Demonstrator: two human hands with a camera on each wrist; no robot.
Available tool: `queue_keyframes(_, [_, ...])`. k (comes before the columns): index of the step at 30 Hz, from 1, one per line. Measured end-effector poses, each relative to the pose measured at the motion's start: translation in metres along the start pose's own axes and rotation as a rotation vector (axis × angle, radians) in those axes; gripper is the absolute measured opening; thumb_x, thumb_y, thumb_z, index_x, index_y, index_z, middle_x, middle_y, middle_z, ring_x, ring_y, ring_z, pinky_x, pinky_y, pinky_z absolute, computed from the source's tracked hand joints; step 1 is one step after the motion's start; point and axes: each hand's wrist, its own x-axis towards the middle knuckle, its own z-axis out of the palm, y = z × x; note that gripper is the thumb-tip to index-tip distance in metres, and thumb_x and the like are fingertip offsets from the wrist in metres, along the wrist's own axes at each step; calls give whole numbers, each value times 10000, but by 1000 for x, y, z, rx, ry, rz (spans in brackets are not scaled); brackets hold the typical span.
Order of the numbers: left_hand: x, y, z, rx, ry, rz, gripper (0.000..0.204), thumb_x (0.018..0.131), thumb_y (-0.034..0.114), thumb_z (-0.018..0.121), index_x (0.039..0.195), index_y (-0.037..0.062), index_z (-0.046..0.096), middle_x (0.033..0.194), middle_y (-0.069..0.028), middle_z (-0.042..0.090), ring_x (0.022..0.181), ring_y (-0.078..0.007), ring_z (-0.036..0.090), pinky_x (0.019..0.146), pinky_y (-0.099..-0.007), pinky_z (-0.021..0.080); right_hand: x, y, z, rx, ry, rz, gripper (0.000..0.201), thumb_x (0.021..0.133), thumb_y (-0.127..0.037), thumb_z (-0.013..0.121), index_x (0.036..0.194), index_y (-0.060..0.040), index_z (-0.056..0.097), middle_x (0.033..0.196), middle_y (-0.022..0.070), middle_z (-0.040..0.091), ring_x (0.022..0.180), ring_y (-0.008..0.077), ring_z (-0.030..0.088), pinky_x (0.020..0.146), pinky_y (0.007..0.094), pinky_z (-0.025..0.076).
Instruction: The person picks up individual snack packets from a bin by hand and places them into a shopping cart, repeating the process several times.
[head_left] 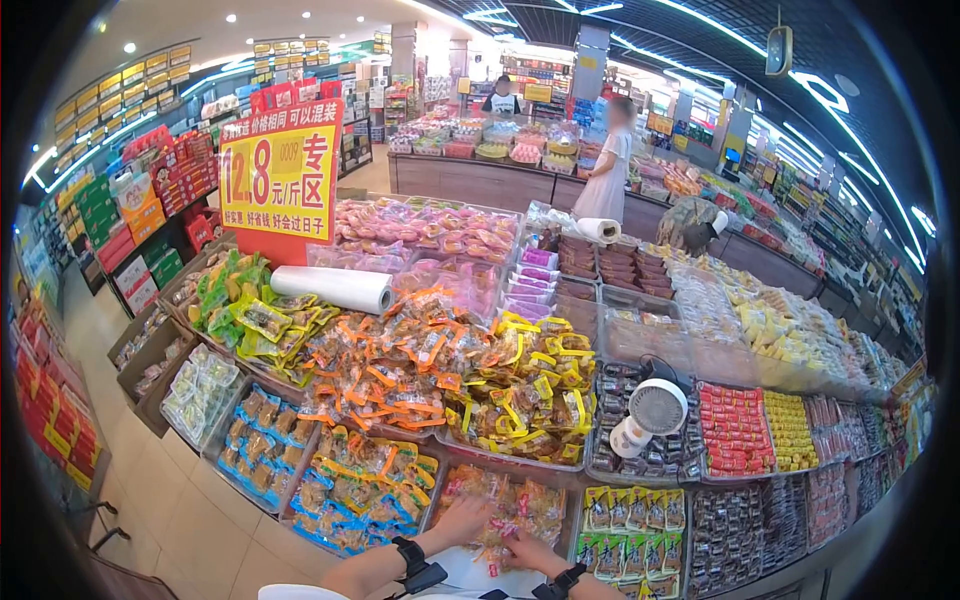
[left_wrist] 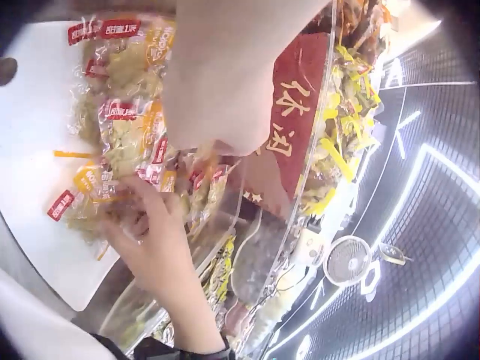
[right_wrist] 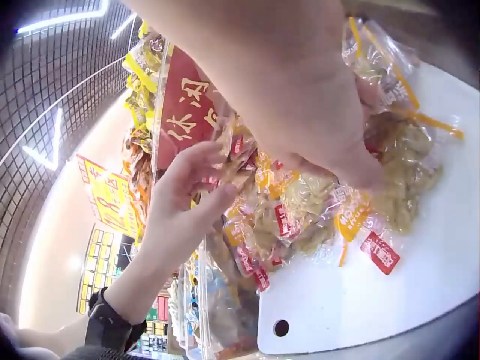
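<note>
Clear snack packets with red and orange labels (head_left: 525,508) (left_wrist: 127,142) (right_wrist: 300,210) lie heaped at the near edge of the display, some of them on a white board (left_wrist: 34,127) (right_wrist: 442,277). My left hand (head_left: 463,524) (left_wrist: 225,82) (right_wrist: 176,206) reaches into the heap from the left, fingers bent and touching packets, with a gap to the thumb; its fingertips are out of sight in the left wrist view. To its right, my right hand (head_left: 532,553) (left_wrist: 157,251) (right_wrist: 300,97) pinches a packet (left_wrist: 94,184) (right_wrist: 405,169) over the board between thumb and fingers.
Bins of yellow-wrapped snacks (head_left: 525,390) and blue-wrapped snacks (head_left: 355,490) surround the heap. A small white fan (head_left: 657,408), a plastic roll (head_left: 333,289) and a price sign (head_left: 280,170) stand beyond. One person (head_left: 606,170) stands across the aisle, another (head_left: 502,98) farther back.
</note>
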Motion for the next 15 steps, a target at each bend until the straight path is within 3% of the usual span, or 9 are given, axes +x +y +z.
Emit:
queue_keyframes(1, [-3,0,4,2,-4,4,462,651,144,531,1096,130,413,1126,-124,405,1082,-295,353,859,-437,304,0,-1,-4,4,3,2,417,689,-276,549,1068,-136,446,969,212,403,783,354,512,647,393,434])
queue_keyframes(3, [-9,4,10,-118,-525,-115,392,640,133,543,1023,139,460,949,-71,485,952,-265,447,718,-395,393,-1,-3,-12,-50,-51,32,402,680,-231,544,1059,-159,432,993,207,373,774,348,517,625,409,440])
queue_keyframes(4, [-16,3,16,-125,-529,-116,392,640,133,543,1023,139,460,949,-71,485,952,-265,447,718,-395,393,-1,-3,-10,-47,-58,34,402,680,-231,544,1059,-159,432,993,207,373,774,348,517,625,409,440])
queue_keyframes(6, [-28,-2,26,147,-521,103,319,652,169,547,964,149,485,901,-63,503,886,-243,488,672,-381,409,2,1,-9,-92,-16,28,334,689,-185,514,1014,-164,438,1008,201,351,794,340,523,608,414,446])
queue_keyframes(9, [-32,1,27,300,-413,181,234,690,201,523,919,155,497,883,-74,500,851,-235,511,656,-384,411,2,-6,-15,-92,4,75,269,704,-141,475,971,-145,439,1000,206,353,784,341,526,601,414,446])
queue_keyframes(13, [-25,-9,41,141,-361,108,187,740,241,477,892,131,482,889,-91,480,780,-242,538,594,-379,434,-4,-9,-15,-146,56,68,250,714,-128,462,963,-151,441,1002,191,361,791,328,517,596,402,445])
queue_keyframes(15, [-22,-10,40,134,-363,106,194,739,239,478,894,121,476,883,-95,476,768,-246,542,579,-378,444,-7,-7,-15,-275,339,-43,259,707,-138,474,964,-144,449,979,163,420,816,305,502,616,387,439])
